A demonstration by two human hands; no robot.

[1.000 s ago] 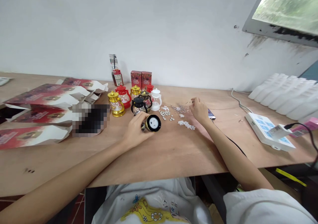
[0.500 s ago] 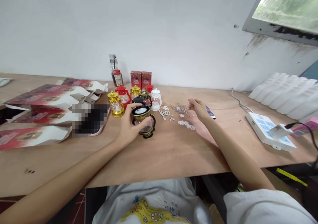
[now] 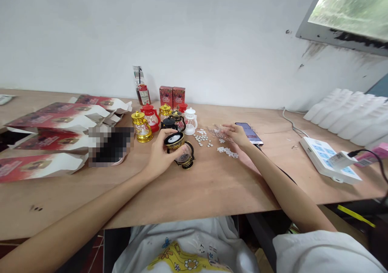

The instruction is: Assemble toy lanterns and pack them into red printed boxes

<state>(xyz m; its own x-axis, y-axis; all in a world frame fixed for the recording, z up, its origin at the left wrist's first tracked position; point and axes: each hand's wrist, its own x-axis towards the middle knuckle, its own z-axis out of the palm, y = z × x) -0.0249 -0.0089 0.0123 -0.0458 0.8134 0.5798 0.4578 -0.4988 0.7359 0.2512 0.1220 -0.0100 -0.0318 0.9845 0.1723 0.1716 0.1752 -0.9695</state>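
My left hand [image 3: 161, 153] is closed around a small black and gold lantern [image 3: 183, 155]. The lantern is tilted, and its wide end with a white round piece inside faces up toward me. My right hand [image 3: 236, 135] is over a loose pile of thin metal wires [image 3: 214, 131], fingertips pinched on wire there; which piece they grip is hard to make out. Left of the pile lie several button cells [image 3: 200, 137], with small white plastic pieces [image 3: 227, 152] nearer to me. Behind my left hand stand several finished-looking lanterns, among them a gold one [image 3: 141, 127] and a white one [image 3: 190, 121].
Red printed cartons [image 3: 57, 117] lie flattened at the left beside a blurred dark object [image 3: 112, 145]. Two small red boxes [image 3: 172, 96] and a bottle [image 3: 142, 91] stand by the wall. A phone [image 3: 249, 133], a power strip [image 3: 327, 160] and stacked white pieces [image 3: 345, 113] are at the right.
My right hand has moved left and down onto the wire pile, uncovering more of the phone. My left hand has shifted the lantern slightly right and tilted it more.
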